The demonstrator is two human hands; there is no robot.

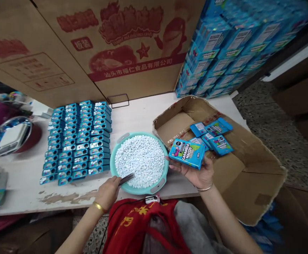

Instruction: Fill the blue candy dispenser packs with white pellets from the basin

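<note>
My left hand is closed around a dark, narrow tool. The far end of that tool rests among small white candies, so its exact kind is hard to make out. They fill a turquoise plastic basin with side handles. On the right, my right hand grips a blue candy box printed "Caramelo Macizo" from below, over the near-left edge of a cut-down cardboard box. Inside this carton lie several more blue candy boxes.
Rows of small blue boxes stand on the white table left of the basin. Stacked blue boxes rise at the back right, beside a large printed carton. A round container sits far left.
</note>
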